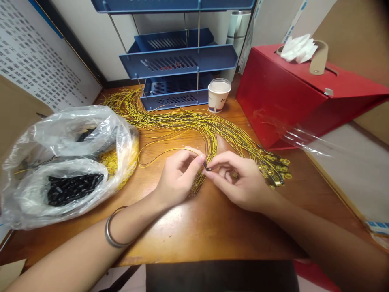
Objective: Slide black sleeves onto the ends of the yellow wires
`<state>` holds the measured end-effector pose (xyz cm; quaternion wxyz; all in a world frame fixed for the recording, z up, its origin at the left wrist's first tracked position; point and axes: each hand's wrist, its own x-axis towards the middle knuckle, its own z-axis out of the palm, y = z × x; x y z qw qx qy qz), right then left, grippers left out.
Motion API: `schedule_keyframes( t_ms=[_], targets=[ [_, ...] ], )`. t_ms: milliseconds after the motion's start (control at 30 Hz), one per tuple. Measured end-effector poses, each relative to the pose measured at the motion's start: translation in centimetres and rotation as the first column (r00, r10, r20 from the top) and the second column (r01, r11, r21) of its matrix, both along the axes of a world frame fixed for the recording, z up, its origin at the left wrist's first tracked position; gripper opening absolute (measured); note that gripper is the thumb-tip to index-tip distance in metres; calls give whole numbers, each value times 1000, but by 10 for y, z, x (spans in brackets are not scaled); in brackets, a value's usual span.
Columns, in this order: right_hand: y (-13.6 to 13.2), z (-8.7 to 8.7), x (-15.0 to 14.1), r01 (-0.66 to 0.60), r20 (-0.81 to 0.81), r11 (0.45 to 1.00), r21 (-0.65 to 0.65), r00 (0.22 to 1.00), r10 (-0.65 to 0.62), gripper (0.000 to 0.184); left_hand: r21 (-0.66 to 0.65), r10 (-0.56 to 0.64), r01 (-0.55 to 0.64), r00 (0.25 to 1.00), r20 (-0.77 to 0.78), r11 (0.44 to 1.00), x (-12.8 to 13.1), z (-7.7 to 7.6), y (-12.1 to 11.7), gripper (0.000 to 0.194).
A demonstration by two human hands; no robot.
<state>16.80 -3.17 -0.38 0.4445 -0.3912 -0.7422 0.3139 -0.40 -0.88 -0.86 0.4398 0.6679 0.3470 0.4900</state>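
My left hand [179, 176] is closed in a pinch on a thin yellow wire [159, 152], which loops out to the left of the hand. Between the fingertips of both hands sits a small black connector piece [208, 167]. The thumb and forefinger of my right hand [240, 180] pinch its right side. Beneath and behind the hands runs a long bundle of yellow and black wires [170, 118]. At its right end lie several clear yellow caps [275, 172] with dark parts among them.
On the left stands a clear plastic bag [22, 202] holding small black parts [71, 190] and yellow rings [121, 162]. Behind the wires are a blue tray rack [182, 61] and a paper cup [219, 95]. A red box [273, 97] with tissues stands at right.
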Motion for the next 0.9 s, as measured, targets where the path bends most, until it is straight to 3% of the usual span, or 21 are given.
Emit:
schedule_keyframes(
  t_ms=[400, 900],
  targets=[
    [-2, -1, -2, 23, 25, 999, -28, 999, -22, 9, -8, 11, -11, 1000, 24, 1000, 1, 3, 0, 28],
    [-3, 0, -3, -24, -95, 997, -75, 995, 16, 10, -29, 19, -16, 994, 105, 999, 3, 6, 1, 29]
  ],
)
